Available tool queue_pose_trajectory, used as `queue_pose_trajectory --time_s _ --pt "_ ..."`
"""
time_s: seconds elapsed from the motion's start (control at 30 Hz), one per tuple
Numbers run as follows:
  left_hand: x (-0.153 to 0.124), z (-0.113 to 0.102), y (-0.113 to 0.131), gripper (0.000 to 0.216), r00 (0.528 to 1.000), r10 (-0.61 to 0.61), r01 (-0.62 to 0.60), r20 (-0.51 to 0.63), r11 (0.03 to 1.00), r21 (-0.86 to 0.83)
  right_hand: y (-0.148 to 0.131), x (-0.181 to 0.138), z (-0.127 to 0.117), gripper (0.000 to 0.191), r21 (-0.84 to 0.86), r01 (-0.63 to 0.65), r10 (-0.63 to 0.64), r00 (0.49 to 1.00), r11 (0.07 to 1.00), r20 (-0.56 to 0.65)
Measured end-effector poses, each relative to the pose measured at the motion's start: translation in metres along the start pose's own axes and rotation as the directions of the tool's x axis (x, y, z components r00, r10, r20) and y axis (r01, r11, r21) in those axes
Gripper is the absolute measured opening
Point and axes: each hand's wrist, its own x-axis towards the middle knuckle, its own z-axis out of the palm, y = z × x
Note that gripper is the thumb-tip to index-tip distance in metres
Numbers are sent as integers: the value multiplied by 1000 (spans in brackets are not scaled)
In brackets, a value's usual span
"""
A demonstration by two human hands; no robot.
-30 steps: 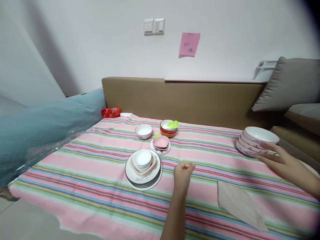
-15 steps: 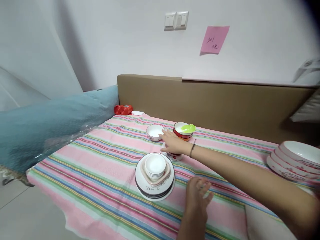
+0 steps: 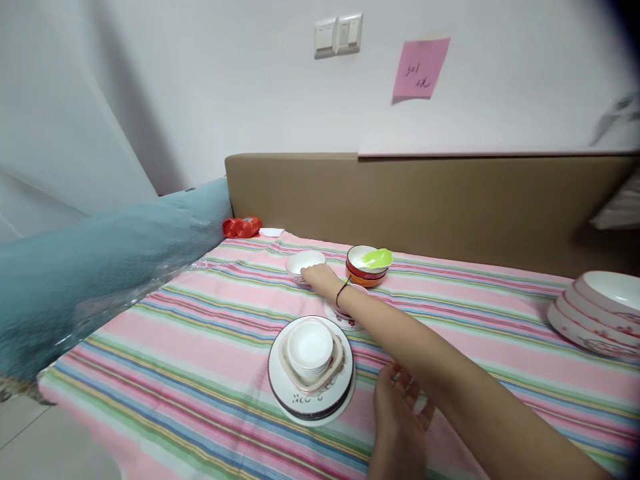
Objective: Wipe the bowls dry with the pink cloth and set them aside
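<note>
My right hand [image 3: 320,277] reaches across the cloth and is closed on the near rim of a white bowl [image 3: 304,259] with a patterned outside. The thumb and fingertips are partly hidden at the rim. My left hand [image 3: 401,407] is low in the middle, palm up, fingers loosely apart and holding nothing. To its left, a stack of small white bowls [image 3: 311,345] sits in a squarish dish [image 3: 287,370] on dark-rimmed white plates [image 3: 278,343]. Behind my right wrist, a flower-patterned bowl and plate [image 3: 345,325] are partly covered by the arm.
Red and orange bowls [image 3: 369,275] with a green spoon-like piece [image 3: 379,258] stand at the back. Large white bowls [image 3: 595,317] are stacked at the right. Red rolls [image 3: 242,227] lie in the far corner. A brown headboard [image 3: 300,193] and blue side [image 3: 125,233] border the striped cloth [image 3: 200,360].
My right hand has moved left and its spread fingers have closed on the white bowl's rim. My left hand stays low in the middle. The view has shifted slightly.
</note>
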Motion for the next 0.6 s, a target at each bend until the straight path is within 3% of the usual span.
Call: queue_pose_trajectory --time_s 0.13,0.23,0.3,0.43,0.6 --pt "-8 11 6 13 1000 11 -8 24 996 -89 -2 -52 -67 23 -125 98 -104 994 987 -37" --pt "-11 19 4 15 995 88 -84 47 993 -88 -7 -125 -116 23 -215 109 -142 979 970 -146" --pt "-16 23 3 19 988 93 -84 120 993 -80 -11 -180 -141 22 -246 119 -175 959 962 -223" --pt "-28 29 3 38 951 97 -48 294 985 -167 -22 -268 -164 19 -334 66 -124 980 940 -158" --pt "-30 31 -12 53 952 30 -58 303 995 82 -26 -316 -165 22 -231 -41 61 995 972 84"
